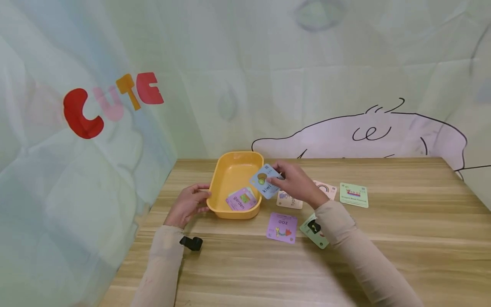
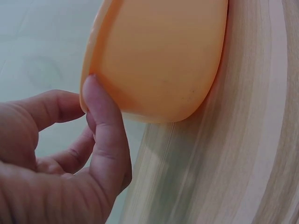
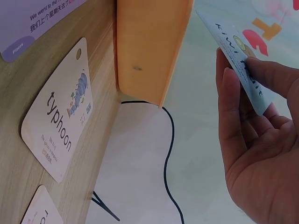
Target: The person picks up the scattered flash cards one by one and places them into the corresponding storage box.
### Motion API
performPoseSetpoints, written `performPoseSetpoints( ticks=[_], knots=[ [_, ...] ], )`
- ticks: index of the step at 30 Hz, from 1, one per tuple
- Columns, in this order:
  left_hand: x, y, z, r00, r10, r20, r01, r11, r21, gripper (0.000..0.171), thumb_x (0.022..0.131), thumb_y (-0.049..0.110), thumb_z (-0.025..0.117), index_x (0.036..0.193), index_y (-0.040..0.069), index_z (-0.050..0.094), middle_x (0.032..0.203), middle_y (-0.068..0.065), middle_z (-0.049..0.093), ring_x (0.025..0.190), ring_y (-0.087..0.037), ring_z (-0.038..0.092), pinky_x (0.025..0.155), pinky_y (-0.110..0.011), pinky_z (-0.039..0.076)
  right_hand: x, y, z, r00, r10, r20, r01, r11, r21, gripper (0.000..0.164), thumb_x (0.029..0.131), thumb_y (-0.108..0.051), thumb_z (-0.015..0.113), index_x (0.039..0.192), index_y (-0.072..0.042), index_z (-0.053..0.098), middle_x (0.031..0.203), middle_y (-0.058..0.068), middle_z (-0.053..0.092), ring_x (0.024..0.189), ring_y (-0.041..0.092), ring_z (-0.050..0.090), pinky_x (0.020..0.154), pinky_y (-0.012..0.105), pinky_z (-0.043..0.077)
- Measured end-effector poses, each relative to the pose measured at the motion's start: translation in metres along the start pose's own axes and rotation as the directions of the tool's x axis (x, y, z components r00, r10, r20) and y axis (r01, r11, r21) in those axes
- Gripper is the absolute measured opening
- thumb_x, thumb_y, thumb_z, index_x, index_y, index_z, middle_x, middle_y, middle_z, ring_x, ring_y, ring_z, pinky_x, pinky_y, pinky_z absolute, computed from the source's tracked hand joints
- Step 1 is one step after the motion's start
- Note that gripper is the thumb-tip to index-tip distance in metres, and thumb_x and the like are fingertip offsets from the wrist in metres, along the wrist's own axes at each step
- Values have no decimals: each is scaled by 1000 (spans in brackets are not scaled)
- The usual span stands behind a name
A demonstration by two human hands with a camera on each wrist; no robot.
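Note:
A yellow plastic tray (image 1: 226, 170) stands on the table, with a purple "garden" card (image 1: 241, 199) lying in its near end on top of at least one other card. My left hand (image 1: 188, 204) pinches the tray's left rim between thumb and fingers, as the left wrist view also shows (image 2: 70, 144). Above the tray's right edge, my right hand (image 1: 295, 181) holds a blue kiwi fruit card (image 1: 264, 181). In the right wrist view the thumb lies on the printed face of that card (image 3: 238, 58) and the fingers are behind it.
Right of the tray lie a "typhoon" card (image 3: 60, 112), a rainbow card (image 1: 326, 187) partly hidden by the right hand, and a green Dragon Boat Festival card (image 1: 353, 195). Nearer are a purple zoo card (image 1: 281, 228) and a green card (image 1: 314, 236) partly under the right wrist. A printed curtain hangs behind.

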State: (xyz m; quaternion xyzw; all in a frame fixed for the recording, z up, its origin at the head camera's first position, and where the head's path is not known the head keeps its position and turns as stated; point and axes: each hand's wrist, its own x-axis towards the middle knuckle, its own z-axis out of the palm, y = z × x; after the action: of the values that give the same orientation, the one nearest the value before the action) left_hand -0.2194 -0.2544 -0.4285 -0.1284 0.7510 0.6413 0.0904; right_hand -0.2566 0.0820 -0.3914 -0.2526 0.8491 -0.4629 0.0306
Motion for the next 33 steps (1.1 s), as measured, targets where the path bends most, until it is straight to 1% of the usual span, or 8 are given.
performPoseSetpoints(
  ticks=[3, 7, 18, 21, 25, 33],
  knots=[
    [-1, 0, -1, 1000, 5, -1, -5, 1000, 10, 39, 101, 11, 61, 138, 2, 55, 128, -19, 59, 95, -22, 64, 69, -27, 60, 1, -1, 3, 1000, -16, -7, 16, 1000, -13, 20, 97, -16, 70, 113, -6, 65, 104, 7, 71, 87, 18, 66, 72, 30, 58],
    [-2, 1, -1, 1000, 6, -2, -6, 1000, 21, 40, 101, 11, 60, 139, 2, 55, 129, -19, 58, 96, -23, 64, 69, -27, 60, 1, -1, 6, 998, -62, -27, 61, 998, -30, 17, 97, -15, 70, 111, -6, 67, 102, 6, 72, 87, 18, 66, 73, 30, 57],
    [-2, 1, -1, 1000, 3, -5, -3, 1000, 26, 40, 101, 11, 61, 139, 2, 55, 128, -19, 60, 93, -21, 64, 68, -26, 60, 3, -3, 10, 989, -127, -72, 127, 992, -10, 8, 96, -13, 70, 104, -10, 67, 100, 3, 72, 89, 20, 68, 76, 32, 59],
    [-2, 1, -1, 1000, 4, -3, -4, 1000, 28, 40, 101, 11, 60, 139, 1, 55, 129, -20, 59, 94, -22, 65, 69, -26, 60, 4, -3, 13, 985, -155, -73, 156, 988, 5, 6, 96, -11, 71, 100, -11, 67, 99, 2, 72, 89, 19, 69, 78, 33, 59],
    [-3, 0, -1, 1000, 5, 1, -5, 1000, 28, 40, 101, 11, 60, 139, 1, 55, 130, -20, 59, 94, -22, 66, 69, -27, 60, 5, -2, 17, 980, -187, -62, 188, 982, 10, 6, 95, -7, 71, 98, -11, 68, 98, 3, 74, 88, 15, 69, 79, 33, 60],
    [-2, 1, -1, 1000, 0, -12, 0, 1000, 22, 38, 101, 12, 61, 138, 3, 56, 125, -17, 60, 91, -20, 64, 68, -26, 60, 6, -2, 21, 978, -203, -39, 204, 979, 8, 6, 94, -5, 71, 96, -9, 68, 94, 2, 74, 85, 14, 69, 79, 35, 60]
  ],
)
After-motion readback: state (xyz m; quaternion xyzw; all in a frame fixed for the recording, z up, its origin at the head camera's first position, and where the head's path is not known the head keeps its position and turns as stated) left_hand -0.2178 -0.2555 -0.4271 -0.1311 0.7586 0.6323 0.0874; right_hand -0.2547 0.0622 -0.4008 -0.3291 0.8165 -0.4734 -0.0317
